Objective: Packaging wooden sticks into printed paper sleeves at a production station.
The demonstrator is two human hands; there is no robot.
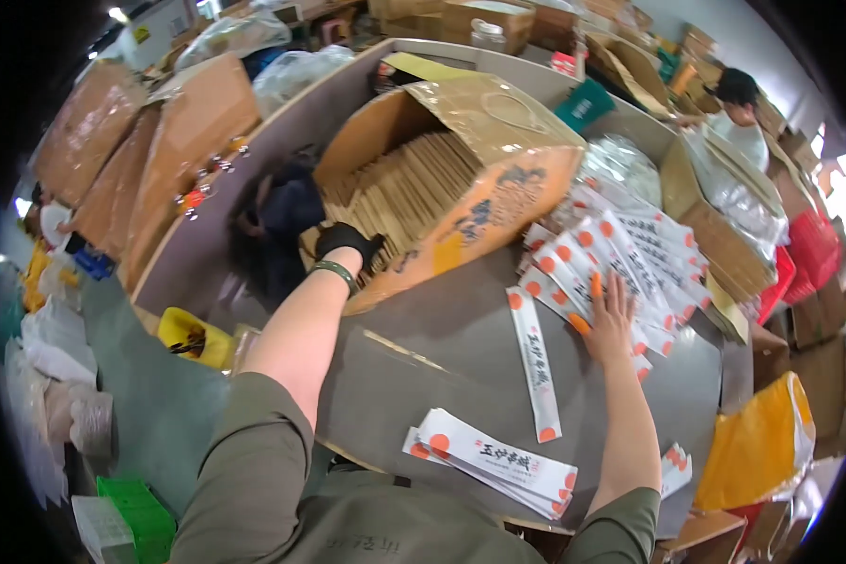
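Note:
My left hand [346, 246], in a black glove with a green band at the wrist, reaches into the near left end of a large open cardboard box [498, 211]. Its fingers curl down against tightly packed thin brown strips or sticks [409, 183]; what they grip is hidden. On the right, my right hand [611, 320] lies with fingers spread on a fanned pile of white printed paper sleeves [649, 254] with orange dots. Orange covers sit on its thumb and one finger. A single sleeve [534, 367] lies left of it, and a small stack of sleeves [498, 461] is nearer me.
A yellow container [195, 338] with dark items stands at the table's left. Clear plastic bags [620, 167] and a green object [585, 105] lie beyond the sleeves. Cardboard boxes [733, 216] crowd the right, where another person [738, 113] works. A raised rim [282, 117] borders the table.

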